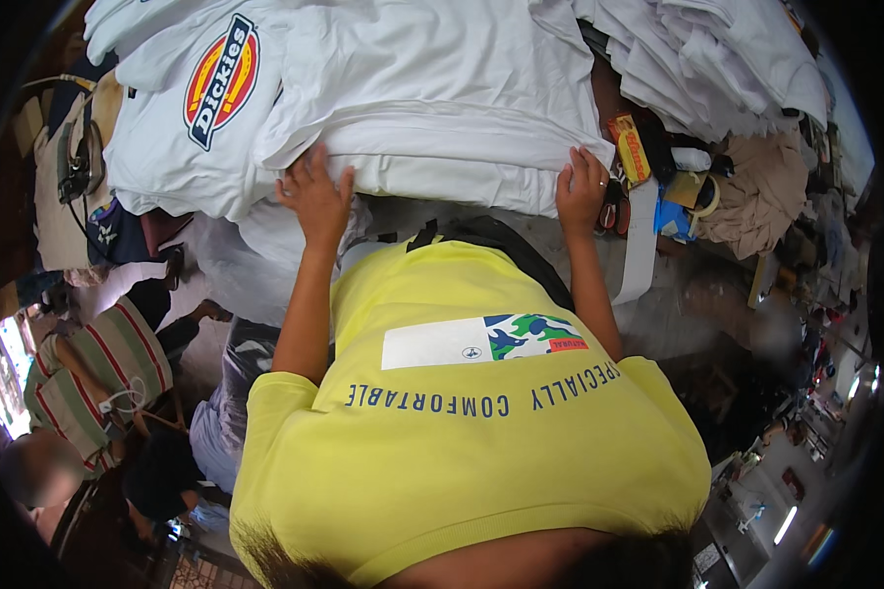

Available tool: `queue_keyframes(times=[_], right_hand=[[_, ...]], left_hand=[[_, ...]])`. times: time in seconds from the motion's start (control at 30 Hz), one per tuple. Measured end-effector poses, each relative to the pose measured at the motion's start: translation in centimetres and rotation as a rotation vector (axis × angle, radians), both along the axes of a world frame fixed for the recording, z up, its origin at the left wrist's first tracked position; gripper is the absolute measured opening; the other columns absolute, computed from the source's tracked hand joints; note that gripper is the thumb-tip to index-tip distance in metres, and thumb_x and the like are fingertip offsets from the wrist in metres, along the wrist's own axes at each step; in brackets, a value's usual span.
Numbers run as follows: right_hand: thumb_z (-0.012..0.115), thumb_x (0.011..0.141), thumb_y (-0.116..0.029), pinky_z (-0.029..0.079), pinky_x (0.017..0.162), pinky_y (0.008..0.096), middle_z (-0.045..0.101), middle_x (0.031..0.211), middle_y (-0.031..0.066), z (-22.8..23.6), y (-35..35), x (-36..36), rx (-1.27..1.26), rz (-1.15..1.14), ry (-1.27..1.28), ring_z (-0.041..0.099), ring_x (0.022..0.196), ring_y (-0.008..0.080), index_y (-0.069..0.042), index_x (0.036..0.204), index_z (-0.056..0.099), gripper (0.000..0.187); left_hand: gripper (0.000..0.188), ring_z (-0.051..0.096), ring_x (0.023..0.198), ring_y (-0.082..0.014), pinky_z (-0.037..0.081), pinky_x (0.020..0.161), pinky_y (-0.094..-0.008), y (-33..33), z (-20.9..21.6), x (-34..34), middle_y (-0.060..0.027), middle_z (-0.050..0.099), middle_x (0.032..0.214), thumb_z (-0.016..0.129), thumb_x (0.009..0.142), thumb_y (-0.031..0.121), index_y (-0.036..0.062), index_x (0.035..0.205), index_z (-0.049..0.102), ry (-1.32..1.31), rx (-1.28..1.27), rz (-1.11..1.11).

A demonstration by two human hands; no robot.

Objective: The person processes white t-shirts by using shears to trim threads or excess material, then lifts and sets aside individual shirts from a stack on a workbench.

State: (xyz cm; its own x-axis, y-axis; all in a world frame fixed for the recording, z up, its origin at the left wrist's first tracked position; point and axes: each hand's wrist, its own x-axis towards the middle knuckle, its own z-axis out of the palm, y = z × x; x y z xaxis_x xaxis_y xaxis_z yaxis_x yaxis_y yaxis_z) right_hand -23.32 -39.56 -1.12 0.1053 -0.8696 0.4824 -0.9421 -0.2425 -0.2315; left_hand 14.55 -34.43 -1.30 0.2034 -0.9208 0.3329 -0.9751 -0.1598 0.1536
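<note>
A white T-shirt (432, 93) lies in front of me on a pile of white garments, its hem edge toward my body. My left hand (316, 196) rests at the left end of the hem, fingers spread and thumb apart on the cloth. At the right corner, my right hand (581, 196) touches the hem with its fingers stretched out; a ring shows on one finger. Between the hands, folded white layers (452, 182) show below the hem. Left of this shirt lies white cloth with a red, yellow and dark blue printed emblem (223, 83).
Stacked white garments (707, 69) rise at the far right. Beside them are a yellow-and-red box (629, 149), a tape roll (705, 194) and beige cloth (766, 191). An iron-like appliance (77, 167) with a cord stands at the left. Another person in a striped shirt (103, 378) is at the lower left.
</note>
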Motion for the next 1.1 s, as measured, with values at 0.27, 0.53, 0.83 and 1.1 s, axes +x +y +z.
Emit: queue_keyframes(times=[0.27, 0.53, 0.83, 1.1], right_hand=[[0.056, 0.078, -0.007, 0.039, 0.088, 0.0375, 0.055, 0.107, 0.0121, 0.0, 0.0, 0.0, -0.032, 0.009, 0.014, 0.049, 0.101, 0.0278, -0.001, 0.104, 0.058, 0.026], [0.056, 0.078, -0.007, 0.039, 0.088, 0.037, 0.055, 0.108, 0.0114, 0.0, -0.1, 0.3, -0.022, 0.009, 0.038, 0.048, 0.103, 0.0276, -0.002, 0.105, 0.058, 0.027], [0.056, 0.078, -0.008, 0.041, 0.08, 0.038, 0.055, 0.095, 0.0119, 2.6, -1.5, 1.1, 0.137, -0.007, 0.002, 0.05, 0.091, 0.0305, -0.004, 0.101, 0.059, 0.023], [0.063, 0.075, -0.009, 0.042, 0.079, 0.0377, 0.05, 0.097, 0.0126, 4.1, -4.5, 3.0, 0.501, 0.109, -0.124, 0.052, 0.091, 0.0318, -0.011, 0.108, 0.057, 0.034]], left_hand=[[0.049, 0.037, 0.111, -0.0296, 0.025, 0.091, -0.0444, -3.1, 4.0, 6.2, -0.0115, 0.044, 0.119, 0.059, 0.083, 0.036, 0.0136, 0.124, 0.046, 0.199, -0.281, 0.056], [0.024, 0.051, 0.091, -0.0165, 0.027, 0.083, -0.0376, -4.1, 1.5, 10.7, 0.0027, 0.063, 0.089, 0.061, 0.081, 0.033, 0.0134, 0.096, 0.062, 0.489, -0.215, 0.223], [0.032, 0.051, 0.097, -0.029, 0.035, 0.085, -0.0389, -5.4, 4.9, 3.4, -0.0123, 0.057, 0.096, 0.048, 0.068, -0.004, 0.0037, 0.097, 0.057, 0.345, -0.494, -0.202], [0.018, 0.049, 0.091, -0.0232, 0.039, 0.079, -0.0369, -9.4, 2.4, -5.3, -0.0053, 0.052, 0.093, 0.057, 0.078, 0.017, 0.0097, 0.094, 0.053, 0.143, 0.115, -0.711]])
